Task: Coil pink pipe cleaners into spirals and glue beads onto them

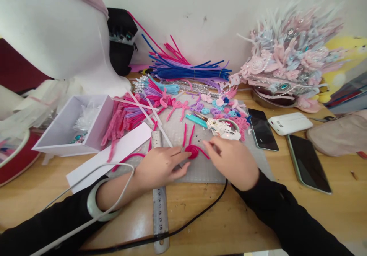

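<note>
A flat spiral coil of deep-pink pipe cleaner [192, 152] lies on the grey cutting mat [210, 173]. My left hand [162, 163] rests palm down, its index fingertip on the coil's left edge and its thumb apart. A loose tail of the pipe cleaner runs right from the coil toward my right hand [233, 160]. That hand's fingers are curled together in a pinch beside the tail; what is between the fingertips, if anything, is hidden. Two short pink pipe cleaner pieces [188, 134] lie just behind the coil. Under my left hand passes a steel ruler [159, 214].
Behind are bundled blue pipe cleaners [189, 71], small fuzzy flowers [220, 108] and a glue-smeared holder [225, 129]. A lilac box [63, 131] stands left. Two phones [262, 129] and a decorated headpiece [286, 64] sit right. A white cable [130, 179] crosses my left forearm.
</note>
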A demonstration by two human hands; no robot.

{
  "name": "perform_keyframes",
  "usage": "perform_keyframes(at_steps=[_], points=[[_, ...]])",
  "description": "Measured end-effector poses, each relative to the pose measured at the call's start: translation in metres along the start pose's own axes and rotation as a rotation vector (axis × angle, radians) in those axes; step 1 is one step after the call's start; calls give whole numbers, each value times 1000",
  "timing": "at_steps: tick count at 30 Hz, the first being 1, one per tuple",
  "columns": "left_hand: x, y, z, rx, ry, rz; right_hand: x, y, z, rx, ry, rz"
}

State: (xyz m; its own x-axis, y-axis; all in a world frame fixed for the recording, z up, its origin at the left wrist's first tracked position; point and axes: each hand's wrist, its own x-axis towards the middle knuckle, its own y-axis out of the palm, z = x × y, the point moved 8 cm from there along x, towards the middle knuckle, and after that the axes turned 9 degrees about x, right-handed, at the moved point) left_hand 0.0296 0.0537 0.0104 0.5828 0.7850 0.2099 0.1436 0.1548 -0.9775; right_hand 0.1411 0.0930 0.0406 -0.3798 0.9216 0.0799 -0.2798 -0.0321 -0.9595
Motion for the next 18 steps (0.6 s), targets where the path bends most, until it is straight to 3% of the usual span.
perform_keyframes(at_steps=[2,5,8,11,13,18], points=[[0,0,4,6,-50,0,-2,-11,-21,-40,135,-23],[0,4,5,7,-81,36,-6,-6,-53,-64,321,92],[1,10,-1,-11,-18,88,-8,12,-67,53,374,177],[1,10,-5,-29,17,92,-9,22,-73,226,415,132],[2,6,-4,-44,-3,61,-13,26,-76,425,456,89],[0,-5,0,-93,-14,-40,-28,33,-75,1272,506,-12]])
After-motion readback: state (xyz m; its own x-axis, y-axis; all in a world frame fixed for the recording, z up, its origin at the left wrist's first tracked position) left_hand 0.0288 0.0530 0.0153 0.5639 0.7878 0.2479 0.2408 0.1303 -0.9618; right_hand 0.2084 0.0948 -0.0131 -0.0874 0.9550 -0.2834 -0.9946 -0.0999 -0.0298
